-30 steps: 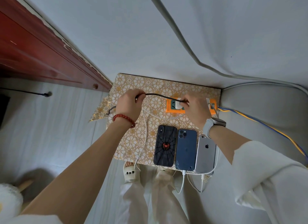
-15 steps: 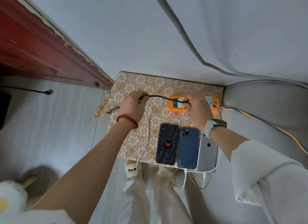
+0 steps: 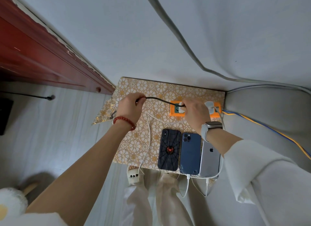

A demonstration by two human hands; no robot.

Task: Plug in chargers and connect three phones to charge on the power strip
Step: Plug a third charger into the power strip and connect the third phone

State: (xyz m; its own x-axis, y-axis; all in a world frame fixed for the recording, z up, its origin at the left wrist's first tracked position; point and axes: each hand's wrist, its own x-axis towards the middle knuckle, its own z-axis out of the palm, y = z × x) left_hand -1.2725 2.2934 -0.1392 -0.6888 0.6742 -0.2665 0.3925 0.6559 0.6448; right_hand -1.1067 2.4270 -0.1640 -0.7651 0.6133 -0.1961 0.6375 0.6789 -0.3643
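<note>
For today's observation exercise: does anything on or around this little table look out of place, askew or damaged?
The patterned cloth is rucked up at its left corner. The blue phone and silver phone overhang the near edge, cables dangling. The spider-case phone shows no cable.

Floral tablecloth [image 3: 133,146], red wooden door [image 3: 33,54], grey sofa [image 3: 269,108], slipper [image 3: 133,176]

Home: patterned tablecloth [image 3: 134,146], red wooden door [image 3: 42,57]

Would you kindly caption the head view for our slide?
Right hand at a white charger on the orange power strip; left hand holds its black cable.
</note>
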